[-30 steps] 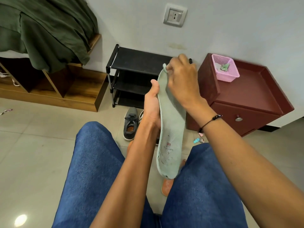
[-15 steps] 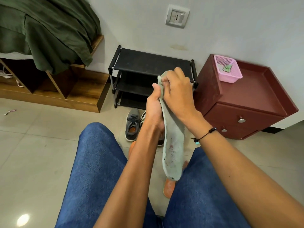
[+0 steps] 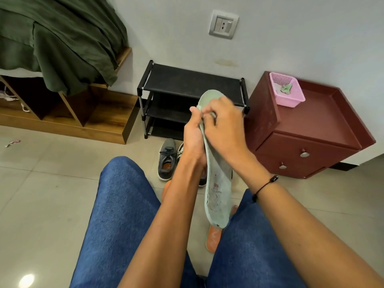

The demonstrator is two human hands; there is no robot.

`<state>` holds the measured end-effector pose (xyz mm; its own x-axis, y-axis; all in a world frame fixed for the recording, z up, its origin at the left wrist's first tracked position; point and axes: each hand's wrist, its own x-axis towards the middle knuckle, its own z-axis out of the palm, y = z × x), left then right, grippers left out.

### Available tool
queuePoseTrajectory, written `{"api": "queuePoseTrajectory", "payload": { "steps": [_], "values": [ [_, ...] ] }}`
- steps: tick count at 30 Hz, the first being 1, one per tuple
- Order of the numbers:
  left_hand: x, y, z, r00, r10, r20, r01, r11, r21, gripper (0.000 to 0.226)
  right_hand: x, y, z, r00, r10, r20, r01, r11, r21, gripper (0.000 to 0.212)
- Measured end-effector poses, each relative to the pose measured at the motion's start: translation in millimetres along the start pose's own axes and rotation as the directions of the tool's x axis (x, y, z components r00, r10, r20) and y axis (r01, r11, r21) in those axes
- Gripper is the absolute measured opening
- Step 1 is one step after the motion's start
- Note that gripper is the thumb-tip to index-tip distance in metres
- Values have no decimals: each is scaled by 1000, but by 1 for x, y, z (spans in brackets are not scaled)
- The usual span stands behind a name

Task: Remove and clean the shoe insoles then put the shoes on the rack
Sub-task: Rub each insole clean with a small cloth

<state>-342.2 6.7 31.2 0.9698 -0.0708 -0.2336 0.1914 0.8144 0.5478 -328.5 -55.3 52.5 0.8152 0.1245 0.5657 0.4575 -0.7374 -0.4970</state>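
I see left hand (image 3: 193, 140) gripping long pale-green foam insole (image 3: 217, 192), right hand (image 3: 225, 129) pinching its toe; grey mesh shoe (image 3: 166, 161) on tiled floor (image 3: 41, 194).

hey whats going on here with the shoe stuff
A seated person is cleaning a pale green insole. The left hand holds it upright from behind while the right hand picks at its upper part. A grey shoe sits on the floor before the black shoe rack, which holds no shoes. An orange insole lies on the floor.
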Motion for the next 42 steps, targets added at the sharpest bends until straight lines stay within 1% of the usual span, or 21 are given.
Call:
{"api": "queuePoseTrajectory", "payload": {
  "steps": [2,4,6,8,11,12,15,17,19,21,22,25,27,29,31,33,35,37,39,41,42],
  "values": [
    [-3,-1,0,1000,-26,-1,26,1000,-1,55,-6,5,4,998,-55,0,55,996,-67,12],
    [-5,-2,-3,999,-48,6,48,999,14,56,-3,13,4,993,-116,-2,113,973,-202,12],
    [-4,-2,-5,998,-64,5,64,998,22,57,2,20,2,992,-126,2,119,937,-328,12],
    [-5,-2,-5,998,-64,2,64,998,21,58,8,24,0,995,-92,-24,76,925,-373,13],
    [-6,-2,-6,998,-63,-18,63,998,26,58,15,25,-4,999,34,-28,-42,930,-364,15],
    [-6,-2,-6,998,-55,-28,56,998,30,57,16,24,-6,998,47,-45,-60,938,-340,16],
    [-5,1,-6,999,-32,-22,32,999,13,56,6,8,-9,996,-35,-86,19,983,-180,15],
    [-5,0,-8,1000,2,-24,-2,1000,-3,54,-13,-8,-4,999,-42,-27,41,998,-37,11],
    [-6,0,-8,1000,19,-11,-20,1000,-12,53,-29,-15,3,1000,-20,12,19,1000,15,11],
    [-8,0,-6,1000,20,-16,-20,1000,-19,56,-31,-10,5,999,-40,-1,40,999,-14,12],
    [-8,1,-4,1000,11,-17,-11,1000,-27,57,-26,-4,4,998,-66,-10,65,996,-64,12],
    [-9,4,4,1000,-29,-3,29,999,-28,59,-8,13,-1,989,-146,3,140,941,-308,13],
    [-12,4,8,999,-39,-14,39,999,1,59,-1,20,-4,993,-118,5,111,923,-369,14],
    [-12,2,5,999,-45,-28,46,999,27,57,3,22,-9,999,-30,-11,24,933,-358,13],
    [-12,2,3,998,-37,-43,39,998,55,56,7,23,-15,995,93,-29,-98,958,-271,12],
    [-11,3,2,999,-19,-38,21,998,55,56,5,14,-20,990,140,-36,-143,981,-133,11],
    [-9,4,2,999,-5,-41,6,1000,28,56,-4,-1,-21,986,156,57,-158,987,37,12],
    [-8,4,3,999,6,-41,-5,1000,16,55,-17,-11,-17,972,162,169,-187,972,142,12],
    [-9,5,2,1000,9,-29,-9,1000,1,55,-22,-7,-13,983,87,161,-105,989,105,13],
    [-8,6,2,1000,5,-4,-5,1000,-20,57,-17,6,-11,991,-32,128,42,996,-79,13],
    [-9,6,2,1000,-3,1,3,1000,-18,58,-13,12,-11,989,-79,126,104,973,-205,13]
  ]
}}
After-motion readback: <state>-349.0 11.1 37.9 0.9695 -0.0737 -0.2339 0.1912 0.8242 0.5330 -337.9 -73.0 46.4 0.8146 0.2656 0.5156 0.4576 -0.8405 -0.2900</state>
